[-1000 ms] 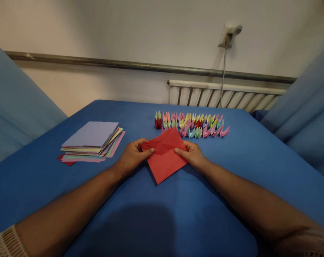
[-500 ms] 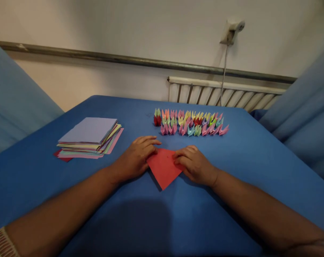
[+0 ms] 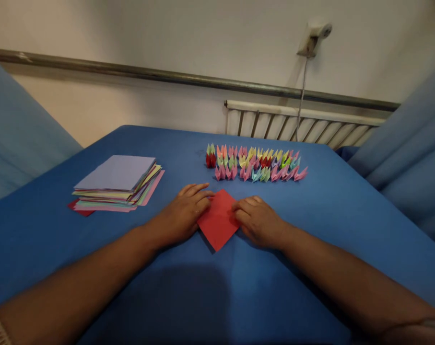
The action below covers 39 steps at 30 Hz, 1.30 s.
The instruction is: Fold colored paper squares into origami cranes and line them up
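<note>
A red sheet of origami paper [image 3: 219, 223], folded into a diamond shape, lies between my hands with one corner pointing toward me. My left hand [image 3: 186, 211] grips its left corner, thumb and fingers curled at the edge. On the opposite side my right hand [image 3: 258, 221] pinches the right corner, its fingers closed over the paper. Beyond my hands stand several rows of small folded paper cranes [image 3: 253, 163] in pink, yellow, green, red and blue.
To the left lies a stack of coloured paper squares [image 3: 116, 173], lavender on top, with a red corner sticking out beneath. Everything rests on a blue-covered table [image 3: 181, 297]. Behind it are a wall pipe [image 3: 148, 73] and a radiator [image 3: 303, 112]; blue curtains [image 3: 418, 143] hang at both sides.
The paper's far corner now stands up as a point where the top edge was flatter before, making a fuller diamond. Both hands stay at its sides; the right has shifted slightly left.
</note>
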### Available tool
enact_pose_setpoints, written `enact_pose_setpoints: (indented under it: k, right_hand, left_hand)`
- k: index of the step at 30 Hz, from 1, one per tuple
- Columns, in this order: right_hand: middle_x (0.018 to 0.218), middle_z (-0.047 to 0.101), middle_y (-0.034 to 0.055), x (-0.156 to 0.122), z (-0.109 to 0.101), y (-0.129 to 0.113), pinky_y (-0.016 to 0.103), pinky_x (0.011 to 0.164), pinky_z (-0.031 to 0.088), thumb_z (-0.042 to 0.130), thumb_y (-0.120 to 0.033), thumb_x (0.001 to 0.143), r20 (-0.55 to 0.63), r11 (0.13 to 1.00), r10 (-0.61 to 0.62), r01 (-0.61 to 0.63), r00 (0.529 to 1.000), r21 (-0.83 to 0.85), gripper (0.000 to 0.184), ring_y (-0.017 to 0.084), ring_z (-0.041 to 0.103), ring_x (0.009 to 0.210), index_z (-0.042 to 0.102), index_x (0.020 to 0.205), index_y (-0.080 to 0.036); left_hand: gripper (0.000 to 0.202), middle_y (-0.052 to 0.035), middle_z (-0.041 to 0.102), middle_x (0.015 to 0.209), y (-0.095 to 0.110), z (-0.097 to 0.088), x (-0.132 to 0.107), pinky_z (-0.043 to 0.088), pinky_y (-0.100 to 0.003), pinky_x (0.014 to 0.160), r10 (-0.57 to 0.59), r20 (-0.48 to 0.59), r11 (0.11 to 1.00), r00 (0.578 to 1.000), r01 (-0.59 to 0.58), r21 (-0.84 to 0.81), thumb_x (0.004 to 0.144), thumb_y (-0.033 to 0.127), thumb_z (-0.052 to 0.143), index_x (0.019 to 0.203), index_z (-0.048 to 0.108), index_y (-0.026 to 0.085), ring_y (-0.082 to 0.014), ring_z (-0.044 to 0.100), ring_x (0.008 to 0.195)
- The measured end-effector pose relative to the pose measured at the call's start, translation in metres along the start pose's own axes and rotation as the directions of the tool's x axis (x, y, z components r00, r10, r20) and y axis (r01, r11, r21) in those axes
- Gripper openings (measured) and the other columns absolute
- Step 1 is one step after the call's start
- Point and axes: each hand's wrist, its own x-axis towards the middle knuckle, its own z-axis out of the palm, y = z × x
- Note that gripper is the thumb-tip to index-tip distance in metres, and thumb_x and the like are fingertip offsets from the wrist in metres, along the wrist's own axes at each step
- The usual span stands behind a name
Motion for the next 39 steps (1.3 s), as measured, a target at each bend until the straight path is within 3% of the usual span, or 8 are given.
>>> enact_pose_setpoints:
  k: [6, 12, 15, 18, 22, 28, 33, 39]
  right_hand:
    - [0.094, 0.062, 0.0088, -0.001, 0.005, 0.008, 0.034, 0.081, 0.042, 0.055, -0.017, 0.085, 0.070, 0.977, 0.135, -0.144, 0.988, 0.155, 0.011, 0.021, 0.052, 0.089, 0.059, 0.095, -0.015]
    - [0.079, 0.054, 0.0032, -0.001, 0.014, 0.021, 0.031, 0.073, 0.040, 0.053, -0.029, 0.091, 0.031, 0.922, 0.314, -0.313, 0.949, 0.227, 0.018, 0.017, 0.049, 0.076, 0.053, 0.076, -0.019]
    - [0.079, 0.054, 0.0023, -0.001, 0.016, 0.021, 0.030, 0.073, 0.040, 0.055, -0.025, 0.088, 0.032, 0.886, 0.398, -0.393, 0.917, 0.245, 0.014, 0.016, 0.050, 0.075, 0.052, 0.075, -0.019]
    - [0.088, 0.058, 0.0040, -0.001, 0.017, 0.019, 0.031, 0.075, 0.042, 0.058, -0.020, 0.083, 0.029, 0.844, 0.479, -0.469, 0.878, 0.260, 0.006, 0.017, 0.053, 0.080, 0.054, 0.088, -0.019]
    - [0.097, 0.061, 0.0063, 0.000, 0.016, 0.015, 0.032, 0.080, 0.043, 0.058, -0.020, 0.083, 0.037, 0.836, 0.494, -0.486, 0.869, 0.254, 0.019, 0.018, 0.056, 0.086, 0.054, 0.101, -0.018]
    - [0.096, 0.067, 0.0061, 0.003, 0.010, 0.005, 0.030, 0.075, 0.044, 0.058, -0.031, 0.088, 0.100, 0.788, 0.565, -0.572, 0.819, 0.227, 0.024, 0.018, 0.062, 0.084, 0.055, 0.107, -0.018]
    - [0.090, 0.070, 0.0060, 0.005, 0.003, -0.001, 0.030, 0.068, 0.040, 0.059, -0.042, 0.088, 0.159, 0.741, 0.644, -0.662, 0.748, 0.113, 0.028, 0.021, 0.065, 0.080, 0.059, 0.103, -0.019]
    - [0.078, 0.069, 0.0016, 0.006, 0.003, -0.001, 0.027, 0.059, 0.034, 0.061, -0.042, 0.088, 0.190, 0.734, 0.641, -0.666, 0.744, 0.133, 0.021, 0.017, 0.061, 0.068, 0.061, 0.091, -0.021]
  left_hand:
    - [0.022, -0.0087, 0.055, 0.136, -0.004, 0.007, -0.004, 0.029, -0.048, 0.112, -0.014, 0.079, 0.988, 0.997, 0.026, -0.151, 0.086, 0.025, 0.058, 0.107, 0.062, 0.020, -0.0292, 0.036, 0.138]
    - [0.027, -0.0099, 0.061, 0.128, -0.020, 0.014, 0.003, 0.034, -0.045, 0.109, -0.203, 0.136, 0.941, 0.970, 0.232, -0.247, 0.092, 0.041, 0.052, 0.095, 0.065, 0.018, -0.0280, 0.043, 0.132]
    - [0.032, -0.0127, 0.061, 0.126, -0.026, 0.018, 0.003, 0.039, -0.045, 0.105, -0.303, 0.115, 0.917, 0.946, 0.322, -0.236, 0.090, 0.045, 0.052, 0.083, 0.063, 0.016, -0.0292, 0.050, 0.125]
    - [0.027, -0.0147, 0.062, 0.123, -0.026, 0.021, 0.003, 0.043, -0.046, 0.101, -0.387, 0.036, 0.896, 0.921, 0.385, -0.220, 0.085, 0.038, 0.058, 0.099, 0.061, 0.015, -0.0290, 0.055, 0.117]
    - [0.038, -0.0127, 0.049, 0.143, -0.011, 0.018, 0.001, 0.027, -0.051, 0.114, -0.237, -0.054, 0.961, 0.970, 0.225, -0.162, 0.091, 0.028, 0.050, 0.127, 0.053, 0.016, -0.0296, 0.033, 0.140]
    - [0.059, -0.0101, 0.033, 0.156, 0.013, 0.014, -0.004, 0.022, -0.047, 0.118, 0.057, 0.300, 0.960, 0.952, 0.031, -0.278, 0.095, 0.041, 0.048, 0.148, 0.032, 0.023, -0.0268, 0.025, 0.145]
    - [0.051, -0.0102, 0.044, 0.149, 0.009, 0.012, -0.003, 0.028, -0.045, 0.115, 0.039, 0.245, 0.925, 0.969, 0.058, -0.376, 0.095, 0.041, 0.049, 0.142, 0.043, 0.024, -0.0257, 0.037, 0.140]
    - [0.019, -0.0060, 0.067, 0.111, -0.001, 0.014, 0.004, 0.046, -0.036, 0.094, -0.126, 0.097, 0.897, 0.987, 0.156, -0.413, 0.094, 0.029, 0.049, 0.101, 0.064, 0.021, -0.0196, 0.060, 0.104]
